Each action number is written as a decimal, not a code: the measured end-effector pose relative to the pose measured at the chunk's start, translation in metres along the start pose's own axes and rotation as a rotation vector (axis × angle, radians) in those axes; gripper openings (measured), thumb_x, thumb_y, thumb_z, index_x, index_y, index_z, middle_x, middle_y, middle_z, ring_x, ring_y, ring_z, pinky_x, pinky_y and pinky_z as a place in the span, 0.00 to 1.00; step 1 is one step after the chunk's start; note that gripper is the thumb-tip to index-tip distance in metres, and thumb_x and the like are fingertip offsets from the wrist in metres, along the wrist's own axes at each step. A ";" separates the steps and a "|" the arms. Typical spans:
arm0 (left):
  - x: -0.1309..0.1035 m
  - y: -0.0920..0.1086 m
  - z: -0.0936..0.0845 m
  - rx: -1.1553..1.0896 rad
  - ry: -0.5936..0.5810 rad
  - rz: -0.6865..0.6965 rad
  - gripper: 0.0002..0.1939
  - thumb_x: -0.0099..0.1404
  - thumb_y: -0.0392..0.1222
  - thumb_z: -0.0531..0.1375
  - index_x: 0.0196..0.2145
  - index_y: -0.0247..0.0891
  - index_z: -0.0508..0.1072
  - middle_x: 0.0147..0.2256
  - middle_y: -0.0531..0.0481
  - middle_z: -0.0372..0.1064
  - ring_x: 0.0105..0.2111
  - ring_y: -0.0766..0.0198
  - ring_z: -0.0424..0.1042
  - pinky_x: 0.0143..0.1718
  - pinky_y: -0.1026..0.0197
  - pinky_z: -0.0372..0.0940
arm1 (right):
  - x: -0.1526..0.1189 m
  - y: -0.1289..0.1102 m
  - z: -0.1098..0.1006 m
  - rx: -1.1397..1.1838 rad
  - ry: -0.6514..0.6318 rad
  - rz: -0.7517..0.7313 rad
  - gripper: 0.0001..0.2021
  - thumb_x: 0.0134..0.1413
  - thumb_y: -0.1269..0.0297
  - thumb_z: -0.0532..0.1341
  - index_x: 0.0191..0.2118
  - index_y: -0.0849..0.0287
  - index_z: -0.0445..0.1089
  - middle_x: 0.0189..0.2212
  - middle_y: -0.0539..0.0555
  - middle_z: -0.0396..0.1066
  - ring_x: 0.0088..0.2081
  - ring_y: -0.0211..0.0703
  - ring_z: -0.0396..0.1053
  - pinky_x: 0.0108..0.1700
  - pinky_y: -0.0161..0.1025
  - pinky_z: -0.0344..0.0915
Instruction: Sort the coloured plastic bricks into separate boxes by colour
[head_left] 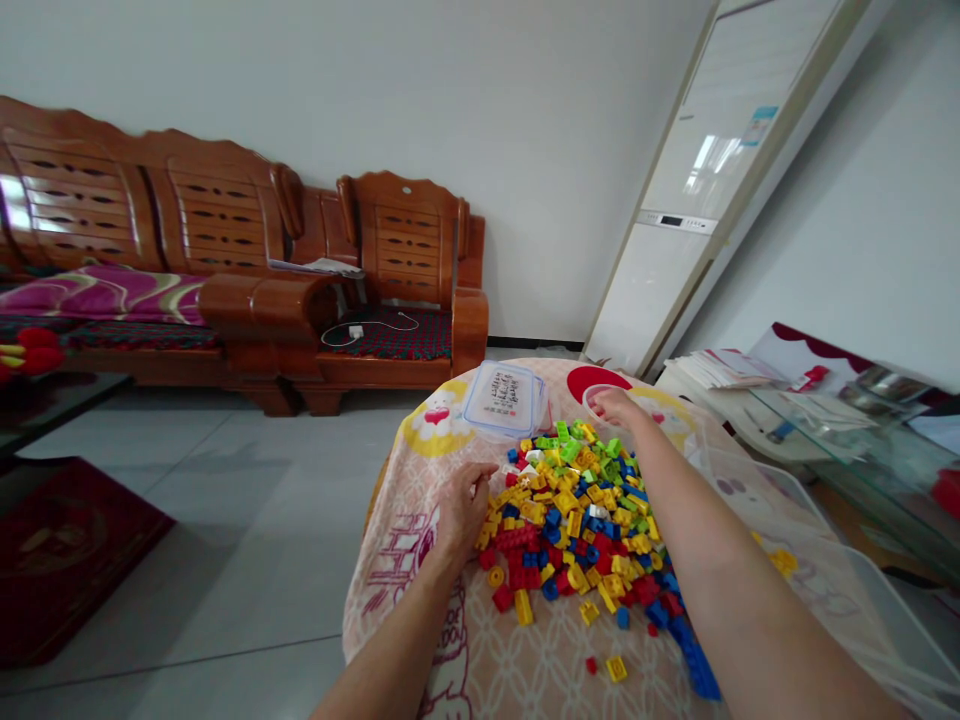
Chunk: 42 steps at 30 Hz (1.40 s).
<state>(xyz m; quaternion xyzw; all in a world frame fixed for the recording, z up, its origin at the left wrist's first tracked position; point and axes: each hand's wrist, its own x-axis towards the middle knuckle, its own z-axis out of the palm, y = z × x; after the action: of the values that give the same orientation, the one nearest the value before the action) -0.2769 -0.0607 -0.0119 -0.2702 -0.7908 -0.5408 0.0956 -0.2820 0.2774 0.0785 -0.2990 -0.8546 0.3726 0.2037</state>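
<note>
A wide heap of toy bricks in yellow, red, blue, green and white lies on the patterned tablecloth. My left hand rests at the left edge of the heap, its fingers curled; whether they hold anything is too small to tell. Beyond the heap, my right hand is at a small clear round container, with its fingers bent down and the fingertips hidden. Blue-rimmed clear lids lie behind the heap, left of my right hand.
Large clear plastic bins stand on the right, beside my right forearm. A glass side table with papers is farther right. Wooden seats line the wall. A dark red box is on the floor at left.
</note>
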 end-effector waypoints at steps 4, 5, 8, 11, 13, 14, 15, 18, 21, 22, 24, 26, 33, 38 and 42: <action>0.002 -0.003 0.000 0.008 0.019 -0.011 0.14 0.62 0.36 0.52 0.37 0.40 0.78 0.37 0.49 0.77 0.38 0.62 0.75 0.43 0.60 0.69 | -0.029 -0.009 -0.032 0.143 0.042 0.070 0.13 0.56 0.63 0.56 0.41 0.66 0.72 0.29 0.60 0.77 0.23 0.38 0.73 0.28 0.34 0.70; 0.002 -0.003 0.001 0.009 0.022 -0.011 0.14 0.62 0.36 0.52 0.37 0.40 0.78 0.37 0.49 0.77 0.38 0.62 0.75 0.43 0.60 0.69 | -0.043 -0.009 -0.040 0.210 0.070 0.053 0.14 0.56 0.63 0.55 0.44 0.65 0.72 0.34 0.60 0.77 0.25 0.37 0.74 0.29 0.34 0.71; 0.004 -0.004 0.001 0.020 0.024 -0.006 0.14 0.61 0.36 0.52 0.37 0.40 0.78 0.37 0.49 0.77 0.38 0.62 0.75 0.43 0.60 0.69 | -0.097 -0.001 -0.056 0.447 0.163 -0.030 0.17 0.53 0.61 0.57 0.45 0.65 0.72 0.41 0.61 0.77 0.26 0.39 0.75 0.31 0.36 0.73; 0.005 -0.004 0.000 0.047 0.020 -0.010 0.15 0.61 0.36 0.52 0.37 0.40 0.78 0.37 0.49 0.78 0.38 0.62 0.75 0.43 0.60 0.69 | -0.156 0.018 -0.057 0.508 0.211 -0.021 0.20 0.50 0.56 0.59 0.45 0.66 0.74 0.41 0.62 0.77 0.27 0.43 0.76 0.31 0.39 0.74; 0.006 -0.004 -0.001 0.062 0.032 -0.009 0.15 0.61 0.36 0.52 0.37 0.40 0.78 0.37 0.48 0.78 0.38 0.61 0.75 0.43 0.60 0.69 | -0.191 0.033 -0.052 0.469 0.197 0.001 0.22 0.52 0.54 0.57 0.47 0.65 0.74 0.42 0.62 0.77 0.28 0.45 0.76 0.31 0.41 0.74; 0.006 -0.003 -0.002 0.070 0.043 -0.003 0.15 0.61 0.36 0.52 0.37 0.39 0.78 0.37 0.48 0.78 0.38 0.61 0.75 0.44 0.60 0.68 | -0.206 0.040 -0.049 0.428 0.199 -0.003 0.23 0.52 0.54 0.57 0.48 0.64 0.73 0.43 0.62 0.77 0.29 0.46 0.76 0.32 0.42 0.74; 0.005 -0.002 -0.003 0.079 0.059 0.007 0.15 0.60 0.35 0.52 0.37 0.39 0.78 0.37 0.47 0.77 0.38 0.61 0.75 0.44 0.60 0.68 | -0.220 0.046 -0.046 0.367 0.218 -0.018 0.23 0.53 0.54 0.56 0.48 0.63 0.73 0.44 0.62 0.77 0.30 0.47 0.76 0.33 0.43 0.74; -0.001 0.006 -0.007 0.119 0.098 0.046 0.15 0.60 0.35 0.52 0.37 0.38 0.78 0.37 0.47 0.77 0.38 0.61 0.74 0.43 0.60 0.67 | -0.256 0.060 -0.038 0.120 0.384 -0.111 0.20 0.55 0.57 0.55 0.46 0.61 0.75 0.43 0.61 0.77 0.37 0.49 0.76 0.42 0.45 0.73; -0.017 0.020 -0.011 0.161 0.095 0.091 0.15 0.61 0.36 0.52 0.39 0.38 0.78 0.36 0.46 0.76 0.34 0.61 0.73 0.41 0.61 0.67 | -0.284 0.072 -0.028 -0.086 0.502 -0.256 0.17 0.57 0.62 0.52 0.46 0.59 0.75 0.44 0.60 0.77 0.46 0.50 0.73 0.52 0.47 0.68; -0.025 0.024 -0.013 0.181 0.076 0.105 0.15 0.61 0.38 0.53 0.40 0.37 0.78 0.36 0.46 0.76 0.33 0.62 0.73 0.39 0.61 0.67 | -0.293 0.077 -0.025 -0.135 0.511 -0.297 0.18 0.58 0.63 0.51 0.48 0.59 0.74 0.46 0.60 0.75 0.49 0.50 0.71 0.54 0.48 0.66; -0.040 0.030 -0.015 0.225 0.020 0.123 0.14 0.62 0.41 0.54 0.40 0.38 0.78 0.35 0.46 0.75 0.32 0.62 0.72 0.39 0.61 0.66 | -0.307 0.086 -0.018 -0.230 0.499 -0.338 0.19 0.59 0.65 0.50 0.52 0.61 0.71 0.51 0.62 0.72 0.54 0.50 0.67 0.58 0.51 0.63; -0.052 0.034 -0.015 0.263 -0.072 0.165 0.14 0.61 0.43 0.57 0.41 0.39 0.78 0.36 0.46 0.75 0.35 0.60 0.73 0.41 0.60 0.66 | -0.317 0.095 -0.012 -0.315 0.483 -0.320 0.20 0.60 0.65 0.50 0.53 0.62 0.70 0.54 0.63 0.69 0.57 0.51 0.64 0.59 0.53 0.60; -0.059 0.032 -0.007 0.334 -0.192 0.201 0.16 0.59 0.41 0.60 0.45 0.41 0.77 0.41 0.44 0.75 0.44 0.54 0.72 0.49 0.54 0.65 | -0.323 0.104 -0.003 -0.399 0.476 -0.278 0.18 0.60 0.67 0.51 0.52 0.61 0.71 0.51 0.62 0.71 0.55 0.50 0.64 0.59 0.50 0.61; -0.055 0.037 -0.006 0.165 -0.144 0.111 0.16 0.61 0.45 0.58 0.45 0.40 0.78 0.39 0.46 0.77 0.40 0.57 0.73 0.46 0.56 0.67 | -0.323 0.102 -0.006 -0.390 0.478 -0.267 0.17 0.60 0.67 0.52 0.50 0.61 0.72 0.51 0.62 0.71 0.55 0.50 0.64 0.58 0.50 0.61; -0.056 0.049 -0.011 -0.158 -0.156 -0.053 0.22 0.62 0.51 0.56 0.46 0.35 0.77 0.38 0.47 0.78 0.35 0.61 0.74 0.36 0.63 0.68 | -0.325 0.104 -0.007 -0.391 0.494 -0.290 0.17 0.59 0.68 0.52 0.49 0.60 0.72 0.51 0.62 0.71 0.54 0.50 0.65 0.58 0.51 0.62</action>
<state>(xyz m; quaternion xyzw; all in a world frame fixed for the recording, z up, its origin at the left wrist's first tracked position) -0.2062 -0.0760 0.0073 -0.2972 -0.7577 -0.5810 -0.0018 -0.0014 0.1220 -0.0366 -0.2890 -0.8683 0.0854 0.3940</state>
